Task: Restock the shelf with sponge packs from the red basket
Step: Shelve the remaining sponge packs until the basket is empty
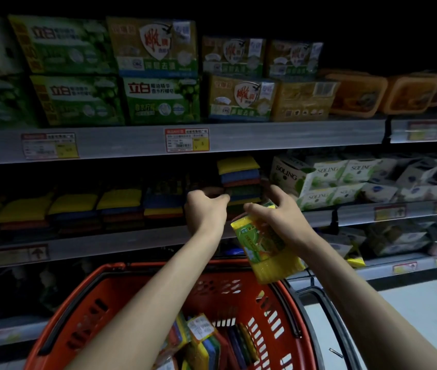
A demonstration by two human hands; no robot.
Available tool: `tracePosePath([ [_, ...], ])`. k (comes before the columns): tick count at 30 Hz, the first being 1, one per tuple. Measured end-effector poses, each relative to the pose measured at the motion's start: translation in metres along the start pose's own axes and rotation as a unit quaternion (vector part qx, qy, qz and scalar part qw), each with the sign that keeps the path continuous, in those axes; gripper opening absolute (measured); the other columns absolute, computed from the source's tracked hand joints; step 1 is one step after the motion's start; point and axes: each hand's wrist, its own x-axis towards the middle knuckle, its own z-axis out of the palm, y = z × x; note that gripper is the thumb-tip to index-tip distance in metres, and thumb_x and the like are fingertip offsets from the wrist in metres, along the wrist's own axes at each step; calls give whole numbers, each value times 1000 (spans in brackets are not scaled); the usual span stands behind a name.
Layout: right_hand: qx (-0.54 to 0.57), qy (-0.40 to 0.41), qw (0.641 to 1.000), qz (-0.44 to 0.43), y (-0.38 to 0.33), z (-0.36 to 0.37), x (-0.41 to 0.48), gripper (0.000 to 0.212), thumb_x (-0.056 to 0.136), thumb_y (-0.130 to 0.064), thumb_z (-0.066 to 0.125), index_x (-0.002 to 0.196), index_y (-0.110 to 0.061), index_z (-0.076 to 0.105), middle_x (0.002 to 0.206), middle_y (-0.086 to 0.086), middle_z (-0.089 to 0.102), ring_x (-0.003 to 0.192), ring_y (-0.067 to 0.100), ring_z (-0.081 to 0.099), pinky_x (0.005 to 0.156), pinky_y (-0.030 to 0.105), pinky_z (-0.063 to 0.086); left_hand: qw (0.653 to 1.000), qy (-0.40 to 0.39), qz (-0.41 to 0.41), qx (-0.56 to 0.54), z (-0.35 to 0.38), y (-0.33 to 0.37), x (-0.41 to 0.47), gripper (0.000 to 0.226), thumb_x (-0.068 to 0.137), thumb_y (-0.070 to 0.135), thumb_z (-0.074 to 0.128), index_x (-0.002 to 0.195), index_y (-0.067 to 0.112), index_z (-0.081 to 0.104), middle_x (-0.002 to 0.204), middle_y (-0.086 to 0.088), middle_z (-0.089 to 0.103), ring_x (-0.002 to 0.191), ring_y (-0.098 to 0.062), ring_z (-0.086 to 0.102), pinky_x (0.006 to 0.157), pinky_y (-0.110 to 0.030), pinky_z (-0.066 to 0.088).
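Observation:
My right hand [273, 214] grips a yellow-green sponge pack [266, 247] by its top, held tilted above the red basket [83, 311]. My left hand [206, 209] reaches into the middle shelf [131, 241] and touches a stack of coloured sponge packs [240, 180]; whether its fingers grip one is hidden in the dark. More sponge packs [201, 340] lie in the bottom of the basket. Rows of yellow, blue and red sponge packs [121, 206] fill the shelf to the left.
Green and gold soap boxes [158, 70] line the upper shelf, with orange tubs [356, 94] to the right. White Soling boxes [329, 180] stand right of the sponges. Price tags [186, 140] run along the shelf rails. Pale floor [425, 303] shows at lower right.

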Motion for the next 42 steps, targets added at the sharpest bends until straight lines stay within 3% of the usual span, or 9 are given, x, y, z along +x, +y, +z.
tracePosePath([
  [3, -1, -4, 1000, 6, 0, 1, 3, 65, 71, -50, 78, 128, -24, 61, 117, -5, 71, 104, 16, 69, 93, 44, 57, 1000, 4, 8, -14, 3, 0, 0, 6, 83, 17, 77, 79, 23, 77, 71, 9, 67, 71, -14, 66, 69, -26, 49],
  [6, 7, -9, 1000, 0, 1, 2, 5, 40, 83, -32, 80, 116, -27, 59, 102, -19, 66, 93, 2, 66, 81, 27, 56, 999, 13, 13, -33, 6, 1, -1, 11, 83, 13, 75, 89, 21, 80, 78, 5, 72, 77, -18, 68, 72, -27, 52],
  [8, 7, -12, 1000, -1, 1, 2, 6, 39, 87, -27, 79, 118, -27, 56, 102, -24, 60, 93, -2, 62, 77, 21, 52, 999, 20, 13, -43, 8, 3, 0, 14, 83, 11, 75, 91, 21, 81, 84, 2, 75, 80, -19, 69, 72, -27, 51],
  [14, -10, -7, 1000, 9, 3, 3, 6, 40, 87, -28, 79, 118, -25, 55, 105, -15, 64, 94, 4, 64, 78, 26, 54, 999, 29, 2, -44, 13, 1, 2, 12, 82, 12, 77, 91, 20, 81, 87, 1, 76, 81, -20, 69, 73, -28, 53],
  [19, -26, -5, 999, 25, 6, 3, 7, 39, 84, -32, 81, 116, -25, 60, 107, -6, 71, 96, 15, 70, 89, 42, 58, 999, 23, 1, -46, 10, -5, 1, 8, 81, 17, 78, 87, 22, 80, 75, 8, 71, 70, -12, 66, 68, -25, 49],
  [28, -32, 3, 999, 30, 0, 6, 6, 36, 85, -30, 81, 112, -25, 58, 101, -10, 68, 94, 14, 69, 82, 34, 56, 1000, 12, -9, -25, 4, -3, 2, 6, 78, 21, 78, 79, 26, 75, 76, -1, 74, 71, -27, 71, 72, -42, 63],
  [34, -70, 21, 997, 30, -3, 2, 2, 62, 82, -40, 81, 135, -19, 55, 133, -3, 62, 117, 16, 60, 97, 37, 50, 1000, 4, 1, -8, -6, -2, -2, 19, 81, 22, 78, 67, 26, 66, 67, -2, 71, 68, -28, 71, 66, -35, 60],
  [38, -95, 31, 995, 32, -5, -5, -7, 87, 83, -43, 80, 156, -18, 39, 157, -1, 46, 141, 20, 46, 112, 38, 41, 999, -22, 22, 13, -19, -4, -8, 23, 86, 26, 78, 68, 22, 64, 54, 0, 63, 48, -16, 61, 49, -21, 43],
  [42, -105, 42, 993, 43, -10, -6, -17, 91, 83, -45, 79, 159, -21, 34, 161, 0, 41, 145, 20, 42, 116, 38, 37, 995, -73, 63, 33, -35, -7, -12, 14, 87, 28, 78, 77, 21, 71, 65, 4, 68, 46, -8, 58, 52, -21, 44],
])
